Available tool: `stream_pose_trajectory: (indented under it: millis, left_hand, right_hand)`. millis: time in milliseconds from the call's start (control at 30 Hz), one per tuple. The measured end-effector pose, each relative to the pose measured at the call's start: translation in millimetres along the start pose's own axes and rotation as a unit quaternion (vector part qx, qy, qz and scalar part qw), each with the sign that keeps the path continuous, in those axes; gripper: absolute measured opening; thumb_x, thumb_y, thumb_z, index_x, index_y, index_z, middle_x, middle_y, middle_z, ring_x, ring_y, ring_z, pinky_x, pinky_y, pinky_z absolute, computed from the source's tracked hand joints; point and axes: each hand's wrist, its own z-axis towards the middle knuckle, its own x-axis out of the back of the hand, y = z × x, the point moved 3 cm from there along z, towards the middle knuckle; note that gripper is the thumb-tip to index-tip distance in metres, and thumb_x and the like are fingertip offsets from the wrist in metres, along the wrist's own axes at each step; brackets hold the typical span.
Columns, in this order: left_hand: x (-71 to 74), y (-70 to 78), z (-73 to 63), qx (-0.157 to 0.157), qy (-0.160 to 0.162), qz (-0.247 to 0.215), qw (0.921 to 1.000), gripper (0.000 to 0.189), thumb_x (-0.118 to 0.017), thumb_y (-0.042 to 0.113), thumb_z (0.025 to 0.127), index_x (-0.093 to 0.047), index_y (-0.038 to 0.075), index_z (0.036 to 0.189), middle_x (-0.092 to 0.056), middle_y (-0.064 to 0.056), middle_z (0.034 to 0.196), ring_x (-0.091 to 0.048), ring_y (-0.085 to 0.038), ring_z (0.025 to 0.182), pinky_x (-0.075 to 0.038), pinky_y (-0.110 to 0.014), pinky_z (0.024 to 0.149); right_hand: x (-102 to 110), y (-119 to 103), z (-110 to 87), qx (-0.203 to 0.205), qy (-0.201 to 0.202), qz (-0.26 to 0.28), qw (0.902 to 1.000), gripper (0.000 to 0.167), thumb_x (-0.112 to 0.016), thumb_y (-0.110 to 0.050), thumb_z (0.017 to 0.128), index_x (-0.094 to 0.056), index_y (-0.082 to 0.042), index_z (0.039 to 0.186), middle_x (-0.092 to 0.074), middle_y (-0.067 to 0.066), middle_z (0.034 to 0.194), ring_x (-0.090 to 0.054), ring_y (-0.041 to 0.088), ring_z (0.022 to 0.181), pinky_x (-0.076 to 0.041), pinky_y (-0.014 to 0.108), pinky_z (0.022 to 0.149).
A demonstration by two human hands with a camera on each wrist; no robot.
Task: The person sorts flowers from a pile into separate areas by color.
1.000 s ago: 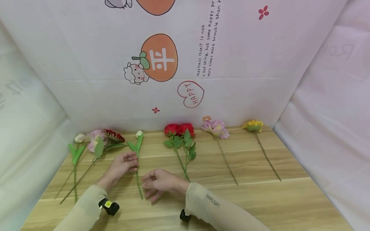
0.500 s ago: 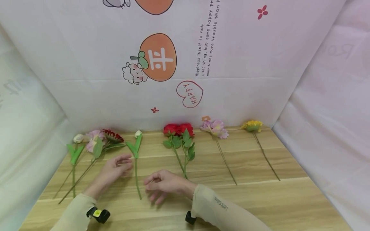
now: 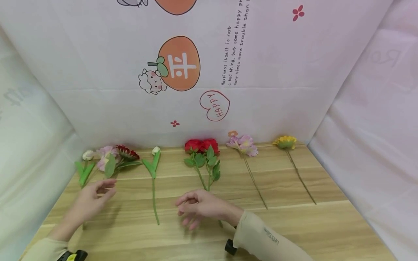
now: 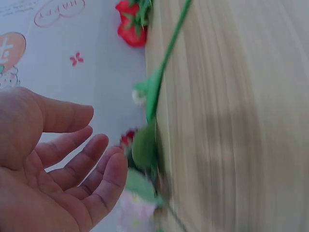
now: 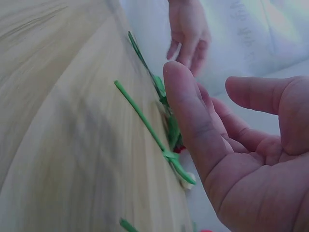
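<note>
My left hand (image 3: 92, 203) hovers over the left part of the table, nearest the stems of a mixed group of flowers. That group has a white tulip (image 3: 87, 155), a pale pink flower (image 3: 103, 154) and a dark red gerbera-like flower (image 3: 128, 152). Relaxed and holding nothing, its fingers (image 4: 104, 188) show in the left wrist view. Another white tulip (image 3: 153, 170) lies alone between my hands. My right hand (image 3: 204, 206), loosely bent and without anything in it, is above the lower stems of two red roses (image 3: 201, 146) and partly hides them.
To the right lie a pink-purple flower (image 3: 243, 145) and a yellow flower (image 3: 285, 142), stems toward me. The wooden table (image 3: 277, 235) meets a printed white cloth (image 3: 261, 90) at the back; plain cloth hangs on both sides.
My left hand has moved away from the lone tulip, leftward to the mixed group. My right hand has shifted right, over the rose stems. The flowers stay where they lay.
</note>
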Motion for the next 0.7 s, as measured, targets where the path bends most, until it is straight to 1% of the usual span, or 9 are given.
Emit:
stream_pose_trajectory:
  millis: [67, 167, 233, 300, 367, 467, 600, 633, 700]
  left_hand:
    - [8.0, -7.7, -4.3, -0.002, 0.000, 0.018, 0.9998, 0.038, -0.065, 0.015, 0.101, -0.060, -0.010, 0.130, -0.064, -0.031, 0.121, -0.067, -0.042, 0.100, -0.060, -0.031, 0.074]
    - [18.8, -21.5, -10.2, 0.001, -0.002, 0.042, 0.9991, 0.038, -0.065, 0.013, 0.100, -0.060, -0.012, 0.128, -0.062, -0.035, 0.122, -0.066, -0.048, 0.099, -0.061, -0.047, 0.075]
    - [26.8, -32.1, -12.4, 0.010, -0.004, 0.064, 0.9979, 0.039, -0.065, 0.014, 0.100, -0.060, -0.014, 0.127, -0.061, -0.038, 0.122, -0.064, -0.052, 0.099, -0.058, -0.059, 0.076]
    - [34.9, -44.0, -13.3, 0.029, -0.011, 0.099, 0.9946, 0.039, -0.066, 0.017, 0.100, -0.062, -0.012, 0.126, -0.059, -0.039, 0.123, -0.062, -0.056, 0.100, -0.055, -0.064, 0.076]
    - [42.0, -57.0, -13.5, 0.045, -0.014, 0.132, 0.9901, 0.037, -0.067, 0.018, 0.099, -0.064, -0.010, 0.123, -0.058, -0.040, 0.123, -0.060, -0.059, 0.101, -0.053, -0.066, 0.076]
    - [50.2, -76.9, -14.8, 0.059, -0.023, 0.167, 0.9839, 0.037, -0.068, 0.017, 0.096, -0.065, -0.010, 0.121, -0.060, -0.041, 0.117, -0.063, -0.054, 0.093, -0.053, -0.065, 0.073]
    - [57.5, -98.4, -19.3, 0.074, -0.044, 0.176, 0.9807, 0.046, -0.070, 0.017, 0.093, -0.059, -0.016, 0.124, -0.062, -0.042, 0.109, -0.064, -0.053, 0.091, -0.053, -0.065, 0.074]
    - [58.4, -102.3, -20.2, 0.079, -0.050, 0.173, 0.9805, 0.049, -0.072, 0.017, 0.092, -0.057, -0.017, 0.124, -0.063, -0.041, 0.107, -0.063, -0.056, 0.094, -0.052, -0.067, 0.075]
    - [59.6, -107.7, -21.5, 0.087, -0.057, 0.171, 0.9798, 0.053, -0.075, 0.015, 0.089, -0.055, -0.020, 0.123, -0.066, -0.038, 0.102, -0.063, -0.056, 0.094, -0.051, -0.067, 0.077]
  right_hand:
    - [4.1, -0.6, -6.8, 0.002, 0.005, -0.002, 1.0000, 0.035, -0.060, -0.016, 0.104, -0.058, 0.005, 0.132, -0.065, 0.025, 0.116, -0.072, 0.032, 0.089, -0.063, 0.045, 0.072]
    - [10.3, -0.5, -16.4, 0.004, 0.013, 0.001, 0.9999, 0.034, -0.060, -0.014, 0.104, -0.058, 0.005, 0.132, -0.064, 0.028, 0.118, -0.072, 0.034, 0.091, -0.063, 0.046, 0.073]
    - [14.1, 0.2, -21.5, 0.004, 0.016, 0.006, 0.9998, 0.033, -0.059, -0.014, 0.104, -0.058, 0.005, 0.132, -0.063, 0.028, 0.118, -0.071, 0.034, 0.091, -0.063, 0.046, 0.074]
    - [17.2, 0.8, -25.0, 0.009, 0.016, 0.008, 0.9998, 0.033, -0.059, -0.014, 0.104, -0.058, 0.005, 0.131, -0.063, 0.028, 0.118, -0.071, 0.032, 0.090, -0.063, 0.046, 0.074]
    - [19.2, 1.3, -27.6, 0.013, 0.014, 0.008, 0.9998, 0.032, -0.058, -0.013, 0.104, -0.058, 0.005, 0.131, -0.063, 0.028, 0.117, -0.071, 0.029, 0.088, -0.063, 0.045, 0.074]
    - [20.6, 1.9, -30.7, 0.016, 0.011, 0.003, 0.9998, 0.031, -0.058, -0.014, 0.104, -0.059, 0.004, 0.129, -0.062, 0.028, 0.116, -0.071, 0.026, 0.086, -0.063, 0.046, 0.075]
    - [22.3, 1.8, -34.1, 0.019, 0.009, -0.003, 0.9998, 0.030, -0.058, -0.014, 0.104, -0.060, 0.003, 0.128, -0.062, 0.028, 0.117, -0.071, 0.028, 0.088, -0.062, 0.049, 0.076]
    - [22.9, 1.7, -34.6, 0.020, 0.009, -0.005, 0.9997, 0.030, -0.058, -0.015, 0.104, -0.059, 0.003, 0.129, -0.062, 0.027, 0.117, -0.071, 0.029, 0.088, -0.062, 0.050, 0.077]
    - [24.5, 1.5, -35.4, 0.022, 0.009, -0.008, 0.9997, 0.031, -0.058, -0.015, 0.105, -0.059, 0.004, 0.129, -0.061, 0.027, 0.117, -0.071, 0.032, 0.089, -0.061, 0.052, 0.077]
